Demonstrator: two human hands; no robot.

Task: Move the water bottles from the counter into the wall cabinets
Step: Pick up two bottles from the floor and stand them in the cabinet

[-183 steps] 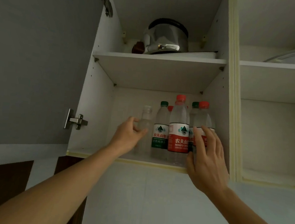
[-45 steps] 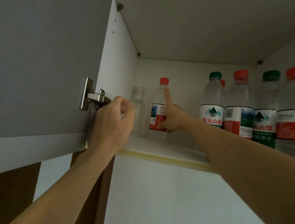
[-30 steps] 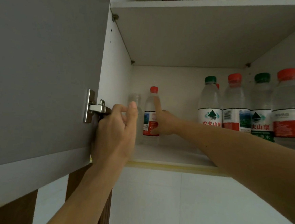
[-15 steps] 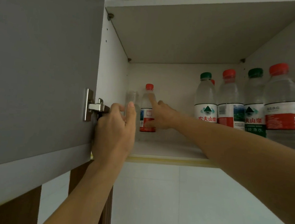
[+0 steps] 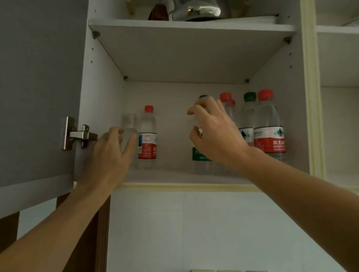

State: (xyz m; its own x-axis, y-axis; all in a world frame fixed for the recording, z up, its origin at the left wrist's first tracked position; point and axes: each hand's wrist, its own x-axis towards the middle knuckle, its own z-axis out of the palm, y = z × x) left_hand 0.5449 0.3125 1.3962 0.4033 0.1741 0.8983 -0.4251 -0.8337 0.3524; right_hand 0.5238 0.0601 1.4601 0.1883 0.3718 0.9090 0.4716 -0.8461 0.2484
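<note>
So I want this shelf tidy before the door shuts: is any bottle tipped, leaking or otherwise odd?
Nothing is tipped or spilled. All bottles stand upright. Only oddity: the clear bottle at far left has no label, unlike the red-capped bottle beside it.

- small bottle (image 5: 147,136) just right of the left grip (image 5: 110,152): red cap, red-and-white label
- bottle (image 5: 269,125) right of the right grip (image 5: 215,136): red cap, red-white label
- cabinet door (image 5: 33,77): grey
- shelf edge (image 5: 183,186): pale yellow
</note>
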